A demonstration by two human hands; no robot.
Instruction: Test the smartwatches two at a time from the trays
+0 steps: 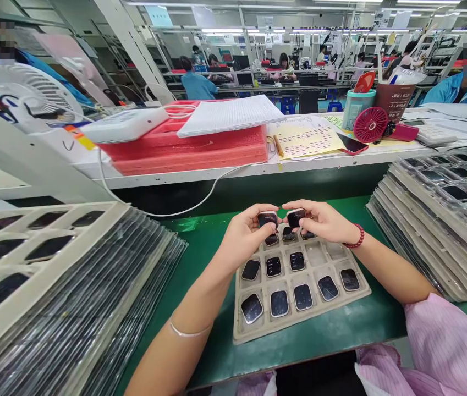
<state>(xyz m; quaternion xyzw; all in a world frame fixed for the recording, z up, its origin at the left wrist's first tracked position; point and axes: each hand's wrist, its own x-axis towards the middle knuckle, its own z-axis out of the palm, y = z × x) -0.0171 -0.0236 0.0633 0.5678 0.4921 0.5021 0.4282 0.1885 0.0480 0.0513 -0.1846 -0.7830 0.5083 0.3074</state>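
Observation:
Above the far edge of a beige compartment tray point(303, 316), my left hand point(246, 234) pinches a smartwatch body point(267, 219) between thumb and fingers. My right hand point(319, 220) holds a second smartwatch body point(296, 216) the same way, close beside the first. Both have dark, rounded-square screens that face me. Several more watch bodies, such as one in the front row point(303, 297), lie face up in the tray's pockets. Two in the middle row show small white text on screen. Two pockets at the right of that row hold no watch.
Tall stacks of trays with dark-screened watches stand at left point(93, 297) and right point(435, 236) on the green bench point(200, 352). Behind is a white shelf with red foam point(192, 151), papers point(233, 115), a phone point(353, 144) and a small pink fan point(370, 124). Other people sit farther off.

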